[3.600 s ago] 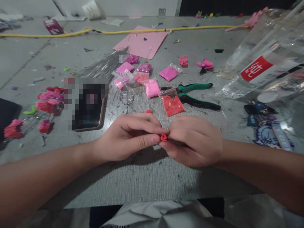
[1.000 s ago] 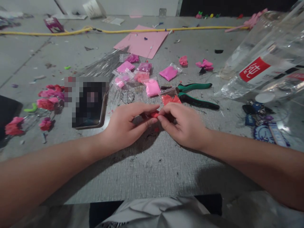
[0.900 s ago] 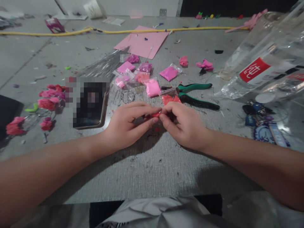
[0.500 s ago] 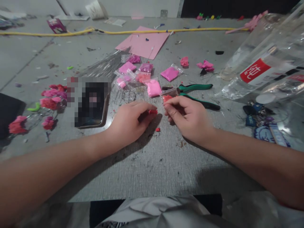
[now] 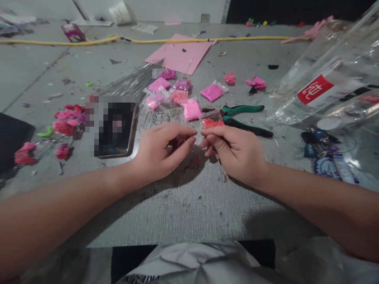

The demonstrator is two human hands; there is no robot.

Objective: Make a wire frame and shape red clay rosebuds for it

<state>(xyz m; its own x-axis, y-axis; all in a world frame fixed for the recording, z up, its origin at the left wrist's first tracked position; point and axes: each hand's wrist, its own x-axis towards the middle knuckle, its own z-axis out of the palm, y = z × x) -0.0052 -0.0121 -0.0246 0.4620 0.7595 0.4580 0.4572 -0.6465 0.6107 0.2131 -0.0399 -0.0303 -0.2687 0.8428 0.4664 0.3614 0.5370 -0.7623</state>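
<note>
My left hand [image 5: 160, 152] rests on the grey table [image 5: 189, 205], fingers curled and thumb pinched over a small red clay piece [image 5: 180, 141], mostly hidden in the hand. My right hand [image 5: 233, 152] sits just to its right, thumb and fingertips pinched together almost touching the left fingertips; what they hold is hidden. A tiny red crumb [image 5: 195, 159] lies on the table below the fingertips. A small bag of red clay [image 5: 211, 122] lies just beyond my right hand.
Green-handled pliers [image 5: 245, 118] lie behind the right hand, and several bags of pink clay [image 5: 191, 109] behind those. A phone [image 5: 114, 130] and finished clay flowers [image 5: 63, 122] sit left. A clear plastic bottle [image 5: 319, 79] and keys [image 5: 322, 138] are right; pink paper [image 5: 180, 55] lies farther back.
Both hands moved away from me, toward the red bag. They drew slightly apart half a second ago and the fingertips have come close together again. The red piece is now tucked deeper in my left hand.
</note>
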